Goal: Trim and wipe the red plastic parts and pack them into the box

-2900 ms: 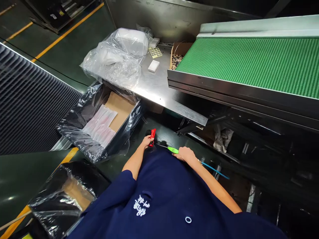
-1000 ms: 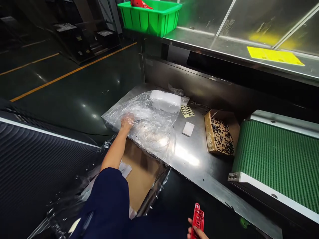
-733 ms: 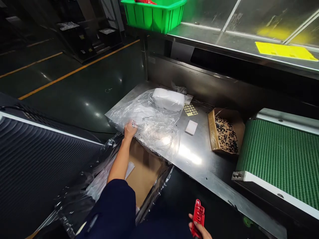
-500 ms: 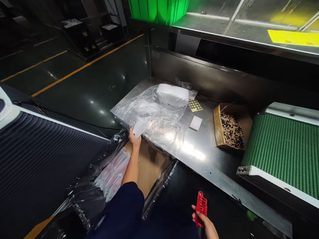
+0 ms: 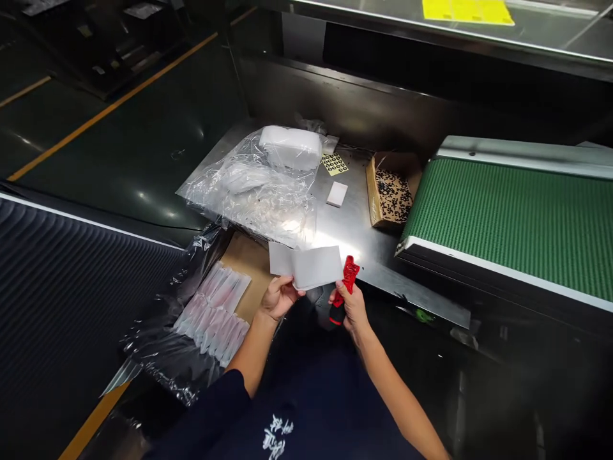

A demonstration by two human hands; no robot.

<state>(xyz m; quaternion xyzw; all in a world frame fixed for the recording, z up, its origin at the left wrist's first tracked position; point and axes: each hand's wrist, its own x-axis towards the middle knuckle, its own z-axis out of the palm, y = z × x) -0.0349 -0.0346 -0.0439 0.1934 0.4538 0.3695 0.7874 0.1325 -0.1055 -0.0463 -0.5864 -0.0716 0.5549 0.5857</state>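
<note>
In the head view my left hand pinches the lower edge of a thin white foam pouch, which spreads out in front of me with a fold or flap at its left. My right hand is closed around a flat red piece with lettering and a black lower end. Its upper part stands beside the pouch's right edge. Below and left of my left hand, an open carton lined with dark plastic holds rows of white-wrapped reddish pieces.
On the metal bench lie a clear plastic bag with white foam sheets, a sticker sheet and a small white block. A cardboard box of small black parts stands beside a green conveyor belt. A dark ribbed surface lies left.
My left hand has brought the white pouch from the plastic bag back toward me. My right hand has risen with the red piece to meet it. The view has shifted right and down.
</note>
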